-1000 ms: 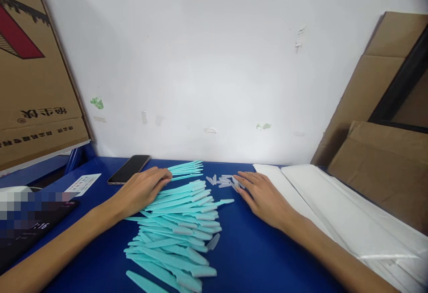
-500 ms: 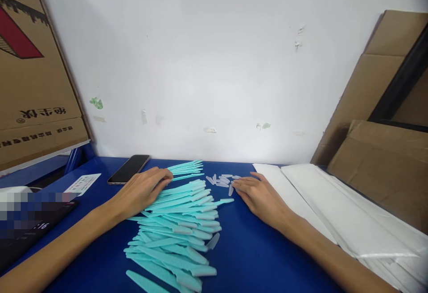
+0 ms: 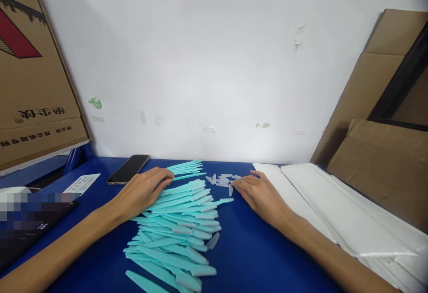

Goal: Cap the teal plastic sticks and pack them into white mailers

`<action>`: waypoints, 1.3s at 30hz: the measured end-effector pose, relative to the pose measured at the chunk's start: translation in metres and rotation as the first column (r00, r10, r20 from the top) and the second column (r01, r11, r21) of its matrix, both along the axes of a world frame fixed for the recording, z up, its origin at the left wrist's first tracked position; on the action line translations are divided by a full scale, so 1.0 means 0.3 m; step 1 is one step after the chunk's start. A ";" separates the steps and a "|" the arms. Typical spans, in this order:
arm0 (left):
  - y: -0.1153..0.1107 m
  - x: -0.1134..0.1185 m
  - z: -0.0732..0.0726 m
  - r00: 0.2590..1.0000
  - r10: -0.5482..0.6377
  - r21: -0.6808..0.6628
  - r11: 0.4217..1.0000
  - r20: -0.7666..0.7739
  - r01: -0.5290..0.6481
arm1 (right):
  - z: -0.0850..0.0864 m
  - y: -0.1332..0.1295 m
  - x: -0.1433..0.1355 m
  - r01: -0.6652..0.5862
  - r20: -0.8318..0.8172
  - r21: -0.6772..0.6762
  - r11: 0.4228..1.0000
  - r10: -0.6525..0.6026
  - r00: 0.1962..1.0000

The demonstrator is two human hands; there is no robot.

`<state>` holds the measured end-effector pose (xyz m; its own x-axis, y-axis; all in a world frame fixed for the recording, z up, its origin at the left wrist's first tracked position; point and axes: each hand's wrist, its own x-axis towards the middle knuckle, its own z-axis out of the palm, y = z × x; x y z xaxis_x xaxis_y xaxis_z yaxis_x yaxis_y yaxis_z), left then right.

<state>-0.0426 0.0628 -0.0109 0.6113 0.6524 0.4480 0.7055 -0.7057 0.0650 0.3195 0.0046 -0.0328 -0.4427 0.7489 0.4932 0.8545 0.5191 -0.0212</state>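
Observation:
My left hand [image 3: 147, 190] is closed around the handle end of a turquoise eyebrow razor [image 3: 190, 176], whose narrow tip points right. Just behind it lies a small row of similar razors [image 3: 187, 167]. In front, a large pile of turquoise eyebrow razors [image 3: 177, 230] spreads toward me, partly under my left forearm and hand. My right hand [image 3: 256, 190] rests at the right of several small translucent blade caps [image 3: 222, 180], fingertips drawn together beside them. Whatever its fingers pinch is hidden. A lone larger cap [image 3: 213, 241] leans by the pile's right side.
A dark phone [image 3: 129, 169] lies at the back left, near a printed card [image 3: 82, 184] and another lit screen device [image 3: 36, 230]. White padded sleeves [image 3: 347, 208] are stacked at right. Cardboard [image 3: 384, 163] stands on both sides; a white wall [image 3: 214, 61] closes the back.
The razor in my left hand has shifted slightly to the right. My right fingertips have moved slightly left and drawn together near the caps. The pile is unchanged.

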 end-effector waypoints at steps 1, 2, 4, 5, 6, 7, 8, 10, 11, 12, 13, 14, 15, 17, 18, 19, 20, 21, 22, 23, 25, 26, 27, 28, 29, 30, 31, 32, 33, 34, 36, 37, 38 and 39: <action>-0.001 0.001 0.000 1.000 0.001 0.002 1.000 0.000 -0.001 | 0.003 -0.001 0.001 -0.001 -0.005 0.005 1.000 0.001 1.000; -0.003 0.002 0.001 1.000 0.001 0.005 1.000 0.001 -0.001 | 0.005 -0.003 0.003 -0.002 -0.009 0.009 1.000 0.002 1.000; -0.007 0.004 0.004 1.000 -0.004 0.012 1.000 0.008 0.004 | 0.012 -0.009 0.005 -0.002 -0.016 0.012 1.000 0.002 1.000; -0.009 0.006 0.005 1.000 -0.007 0.016 1.000 0.011 0.007 | 0.015 -0.012 0.005 0.000 -0.018 0.011 1.000 0.000 1.000; -0.011 0.007 0.006 1.000 -0.009 0.018 1.000 0.014 0.008 | 0.018 -0.016 0.004 0.004 -0.020 0.008 1.000 -0.004 1.000; -0.013 0.008 0.007 1.000 -0.009 0.019 1.000 0.015 0.009 | 0.021 -0.019 0.001 0.010 -0.022 0.006 1.000 -0.010 1.000; -0.014 0.009 0.007 1.000 -0.009 0.019 1.000 0.015 0.009 | 0.023 -0.022 -0.002 0.019 -0.024 0.005 1.000 -0.018 1.000; -0.017 0.011 0.007 1.000 -0.008 0.020 1.000 0.014 0.008 | 0.027 -0.027 -0.010 0.038 -0.024 0.001 0.999 -0.038 0.999; -0.018 0.012 0.007 1.000 -0.009 0.020 1.000 0.014 0.008 | 0.030 -0.030 -0.013 0.049 -0.022 -0.002 0.999 -0.049 0.999; -0.018 0.013 0.007 1.000 -0.008 0.017 1.000 0.015 0.008 | 0.033 -0.032 -0.016 0.061 -0.018 -0.008 0.998 -0.061 0.998; -0.019 0.014 0.008 1.000 -0.007 0.014 1.000 0.016 0.007 | 0.037 -0.035 -0.017 0.073 -0.012 -0.016 0.997 -0.073 0.997; -0.020 0.015 0.008 1.000 -0.006 0.011 1.000 0.016 0.006 | 0.042 -0.038 -0.017 0.085 -0.005 -0.024 0.996 -0.085 0.996; -0.021 0.016 0.009 1.000 -0.007 0.007 1.000 0.016 0.007 | 0.048 -0.042 -0.017 0.099 0.003 -0.033 0.995 -0.099 0.995; -0.022 0.018 0.011 1.000 -0.010 0.000 1.000 0.014 0.010 | 0.063 -0.053 -0.014 0.130 0.019 -0.054 0.990 -0.130 0.991; -0.023 0.019 0.012 1.000 -0.012 -0.003 1.000 0.012 0.012 | 0.070 -0.059 -0.013 0.148 0.026 -0.066 0.987 -0.146 0.989; -0.024 0.021 0.013 1.000 -0.015 -0.004 1.000 0.011 0.015 | 0.077 -0.066 -0.012 0.164 0.033 -0.078 0.983 -0.162 0.986; -0.026 0.022 0.015 1.000 -0.018 -0.005 1.000 0.010 0.018 | 0.082 -0.073 -0.012 0.179 0.041 -0.090 0.980 -0.176 0.984; -0.028 0.022 0.016 1.000 -0.021 -0.004 1.000 0.011 0.021 | 0.085 -0.079 -0.013 0.190 0.050 -0.100 0.977 -0.186 0.981; -0.030 0.023 0.018 1.000 -0.026 -0.003 1.000 0.012 0.026 | 0.086 -0.084 -0.014 0.196 0.061 -0.110 0.974 -0.190 0.980; -0.032 0.024 0.019 0.999 -0.032 -0.002 0.999 0.013 0.032 | 0.086 -0.089 -0.015 0.196 0.073 -0.118 0.974 -0.188 0.979; -0.036 0.025 0.022 0.999 -0.044 0.002 0.999 0.017 0.044 | 0.083 -0.093 -0.016 0.177 0.097 -0.137 0.975 -0.165 0.981; -0.038 0.025 0.023 0.999 -0.050 0.004 0.999 0.020 0.050 | 0.080 -0.094 -0.016 0.161 0.107 -0.148 0.976 -0.146 0.983; -0.039 0.026 0.023 0.998 -0.057 0.008 0.998 0.023 0.056 | 0.078 -0.094 -0.015 0.141 0.114 -0.159 0.977 -0.124 0.986; -0.040 0.026 0.023 0.998 -0.063 0.013 0.998 0.025 0.062 | 0.076 -0.094 -0.015 0.121 0.118 -0.169 0.978 -0.101 0.988; -0.041 0.026 0.022 0.997 -0.069 0.017 0.998 0.027 0.069 | 0.076 -0.094 -0.014 0.101 0.121 -0.176 0.979 -0.080 0.989; -0.041 0.027 0.021 0.997 -0.074 0.021 0.997 0.028 0.073 | 0.075 -0.094 -0.014 0.082 0.123 -0.182 0.980 -0.060 0.991; -0.040 0.028 0.020 0.997 -0.076 0.022 0.997 0.026 0.076 | 0.076 -0.094 -0.014 0.067 0.123 -0.186 0.980 -0.044 0.991; -0.040 0.028 0.018 0.997 -0.079 0.024 0.997 0.026 0.078 | 0.077 -0.095 -0.015 0.056 0.122 -0.188 0.981 -0.033 0.992; -0.039 0.029 0.016 0.996 -0.081 0.025 0.996 0.025 0.081 | 0.078 -0.097 -0.016 0.048 0.119 -0.189 0.981 -0.026 0.993; -0.038 0.029 0.014 0.996 -0.085 0.029 0.996 0.025 0.084 | 0.080 -0.099 -0.018 0.044 0.114 -0.190 0.981 -0.022 0.993; -0.035 0.028 0.010 0.995 -0.096 0.041 0.995 0.028 0.095 | 0.083 -0.104 -0.023 0.045 0.101 -0.188 0.981 -0.026 0.995; -0.033 0.027 0.009 0.994 -0.104 0.050 0.994 0.032 0.102 | 0.085 -0.107 -0.026 0.049 0.091 -0.184 0.982 -0.032 0.995; -0.033 0.027 0.007 0.993 -0.111 0.062 0.992 0.039 0.109 | 0.086 -0.110 -0.028 0.051 0.075 -0.180 0.982 -0.038 0.996; -0.032 0.026 0.006 0.992 -0.119 0.074 0.991 0.047 0.115 | 0.087 -0.112 -0.031 0.046 0.054 -0.174 0.984 -0.037 0.998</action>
<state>-0.0347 0.0531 -0.0090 0.6569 0.5429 0.5232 0.6147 -0.7875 0.0454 0.3101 -0.0289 -0.0066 -0.4302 0.8400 0.3306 0.8775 0.4751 -0.0654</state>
